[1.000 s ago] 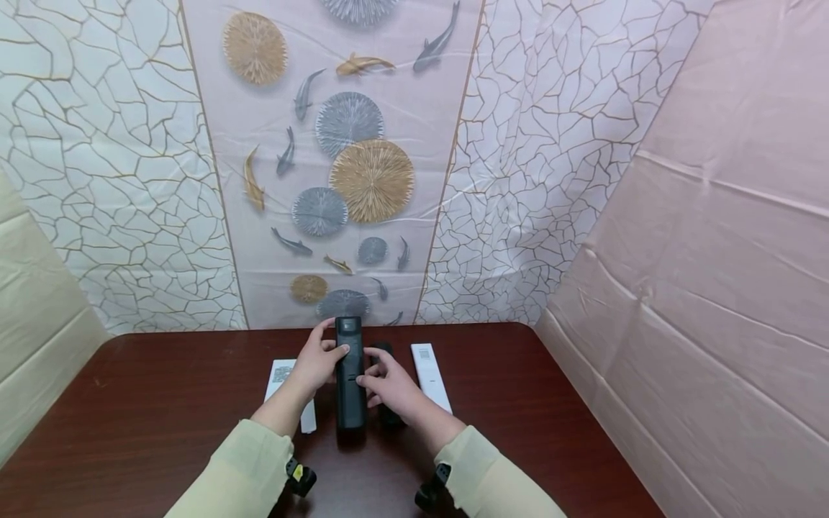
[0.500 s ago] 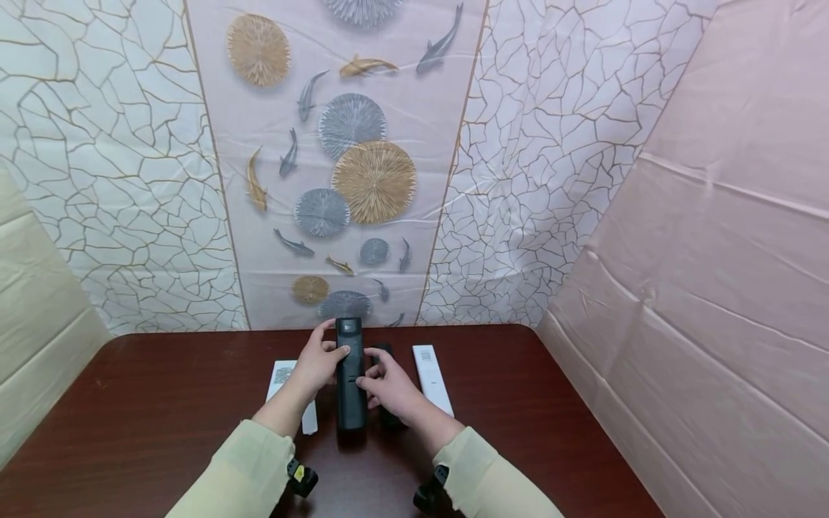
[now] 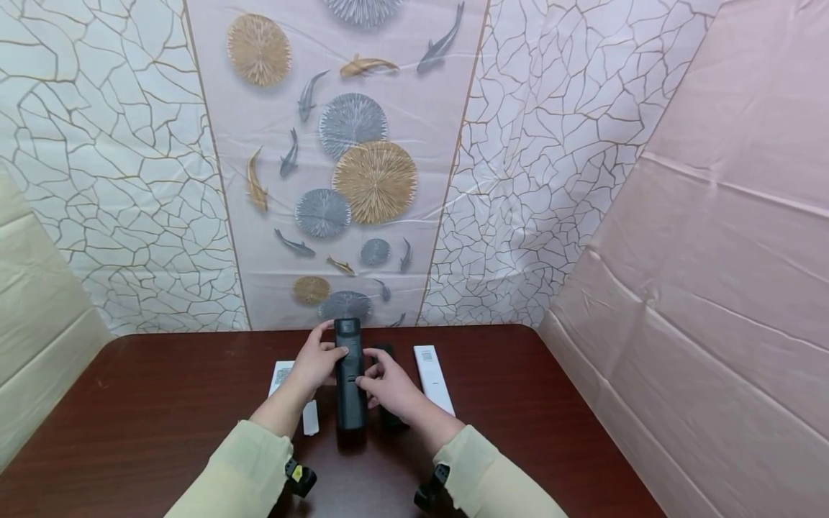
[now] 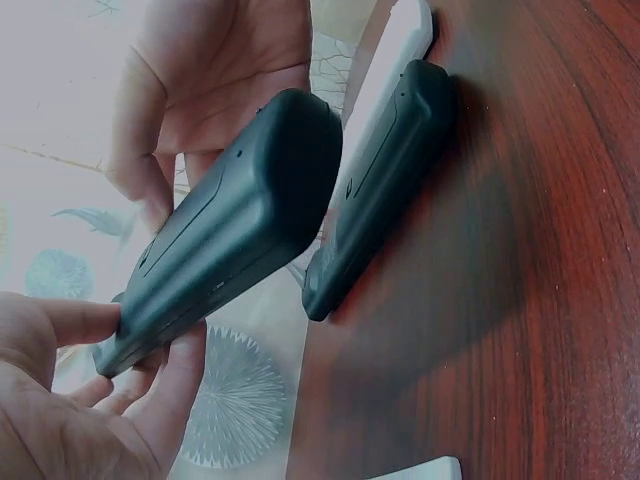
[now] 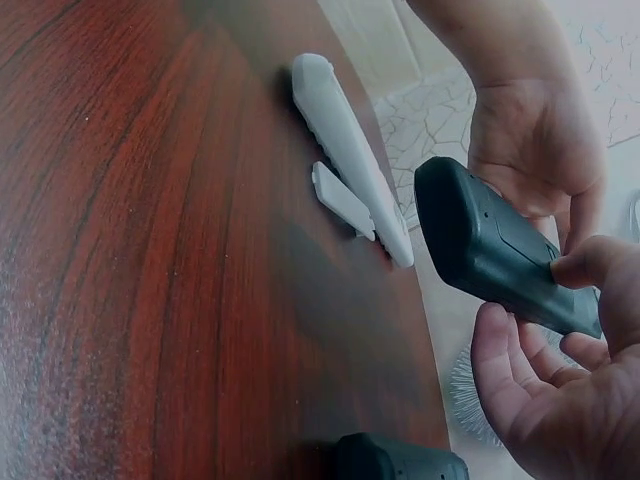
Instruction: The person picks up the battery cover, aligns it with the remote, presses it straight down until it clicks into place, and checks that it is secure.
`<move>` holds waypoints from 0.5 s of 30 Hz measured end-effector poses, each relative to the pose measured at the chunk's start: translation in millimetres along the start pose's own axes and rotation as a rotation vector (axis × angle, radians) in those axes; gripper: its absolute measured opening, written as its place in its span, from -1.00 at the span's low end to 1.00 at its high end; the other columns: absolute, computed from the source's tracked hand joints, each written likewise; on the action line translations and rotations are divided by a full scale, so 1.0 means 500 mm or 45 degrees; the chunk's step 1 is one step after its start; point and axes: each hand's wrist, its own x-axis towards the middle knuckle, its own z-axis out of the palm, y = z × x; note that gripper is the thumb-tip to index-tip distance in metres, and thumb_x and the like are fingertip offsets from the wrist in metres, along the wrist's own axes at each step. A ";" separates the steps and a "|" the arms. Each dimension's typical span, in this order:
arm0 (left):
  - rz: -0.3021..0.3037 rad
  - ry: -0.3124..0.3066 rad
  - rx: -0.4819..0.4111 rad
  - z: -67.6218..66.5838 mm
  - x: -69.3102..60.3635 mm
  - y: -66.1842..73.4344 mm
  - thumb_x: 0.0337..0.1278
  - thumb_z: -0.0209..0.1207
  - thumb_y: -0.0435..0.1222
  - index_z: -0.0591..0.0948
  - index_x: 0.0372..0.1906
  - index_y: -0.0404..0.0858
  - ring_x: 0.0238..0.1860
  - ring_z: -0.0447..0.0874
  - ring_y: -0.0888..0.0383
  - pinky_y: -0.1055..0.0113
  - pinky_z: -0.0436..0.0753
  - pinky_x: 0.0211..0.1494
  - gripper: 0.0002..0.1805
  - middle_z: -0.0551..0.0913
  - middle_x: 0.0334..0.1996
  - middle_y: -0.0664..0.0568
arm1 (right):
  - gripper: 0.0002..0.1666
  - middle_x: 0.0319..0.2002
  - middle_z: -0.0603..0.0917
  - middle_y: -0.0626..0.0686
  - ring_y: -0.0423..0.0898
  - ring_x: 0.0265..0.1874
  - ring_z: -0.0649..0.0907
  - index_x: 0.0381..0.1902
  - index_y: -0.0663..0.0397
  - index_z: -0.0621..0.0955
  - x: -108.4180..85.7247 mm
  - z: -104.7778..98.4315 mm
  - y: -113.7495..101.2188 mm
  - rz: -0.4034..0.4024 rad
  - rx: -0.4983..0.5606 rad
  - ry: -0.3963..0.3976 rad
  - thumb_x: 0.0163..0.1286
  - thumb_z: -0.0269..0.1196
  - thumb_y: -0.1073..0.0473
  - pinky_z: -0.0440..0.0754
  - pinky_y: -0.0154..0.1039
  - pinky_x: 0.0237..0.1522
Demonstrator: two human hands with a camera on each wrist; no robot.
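A black remote control (image 3: 351,403) is held up off the table, its back with the battery cover toward me. My left hand (image 3: 316,365) grips its far half, thumb across the back. My right hand (image 3: 391,388) holds it from the right; the thumb presses near the battery cover's notch and the fingers are at the side and underneath. The cover's seam shows on the remote control (image 5: 490,240) in the right wrist view, and the cover sits in place. A second black remote control (image 4: 390,180) lies on the table just right of the held one.
On the dark wooden table (image 3: 162,403), a white remote control (image 3: 432,378) lies at the right. Another white remote control (image 5: 350,150) lies at the left, a loose white battery cover (image 5: 342,200) beside it. Patterned cloth (image 3: 363,180) hangs behind the table.
Both hands keep their hold on the black remote control, which tilts very slightly. Otherwise the scene only shifts a little with the head camera.
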 end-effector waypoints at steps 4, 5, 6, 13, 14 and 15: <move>0.000 -0.028 -0.022 0.000 0.002 -0.001 0.37 0.05 -0.37 0.07 0.55 -0.01 -0.10 0.69 -0.15 0.00 0.73 -0.30 -0.27 0.49 0.18 -0.35 | -0.33 -0.19 0.61 0.08 -0.05 -0.47 0.66 0.44 -0.09 0.32 0.000 -0.001 0.004 0.013 0.013 -0.002 0.42 0.24 0.17 0.71 -0.09 -0.37; -0.002 -0.032 -0.026 0.000 0.002 -0.001 0.36 0.04 -0.38 0.07 0.55 -0.02 -0.10 0.69 -0.15 -0.01 0.73 -0.29 -0.26 0.48 0.18 -0.36 | -0.34 -0.19 0.61 0.08 -0.05 -0.46 0.66 0.44 -0.10 0.33 -0.001 -0.002 0.004 0.020 0.015 -0.003 0.43 0.24 0.16 0.71 -0.09 -0.36; -0.003 -0.035 -0.029 0.000 0.003 -0.002 0.35 0.03 -0.38 0.06 0.55 -0.02 -0.10 0.69 -0.15 -0.01 0.73 -0.28 -0.26 0.48 0.18 -0.36 | -0.34 -0.18 0.61 0.08 -0.06 -0.46 0.66 0.44 -0.10 0.33 -0.001 -0.002 0.006 0.021 0.018 -0.003 0.43 0.24 0.16 0.72 -0.09 -0.35; -0.035 -0.024 -0.001 0.004 0.007 -0.011 0.35 0.02 -0.38 0.06 0.56 -0.06 -0.01 0.65 -0.20 -0.02 0.73 -0.23 -0.26 0.47 0.20 -0.36 | -0.49 -0.17 0.59 0.09 0.01 -0.38 0.66 0.33 -0.02 0.45 -0.006 -0.003 0.017 0.012 0.049 0.024 0.44 0.19 0.24 0.73 -0.06 -0.35; -0.043 -0.018 0.012 0.005 0.008 -0.014 0.35 0.02 -0.38 0.06 0.56 -0.07 0.01 0.64 -0.20 -0.02 0.73 -0.23 -0.26 0.47 0.21 -0.36 | -0.53 -0.17 0.59 0.10 0.03 -0.37 0.66 0.29 0.01 0.47 -0.007 -0.004 0.018 0.012 0.056 0.030 0.45 0.17 0.26 0.73 -0.06 -0.35; -0.053 -0.012 0.023 0.005 0.009 -0.016 0.35 0.02 -0.38 0.05 0.56 -0.09 0.02 0.63 -0.21 -0.01 0.73 -0.23 -0.26 0.47 0.21 -0.37 | -0.56 -0.18 0.58 0.10 0.04 -0.37 0.65 0.26 0.04 0.50 -0.009 -0.004 0.020 0.011 0.062 0.036 0.45 0.16 0.28 0.73 -0.07 -0.36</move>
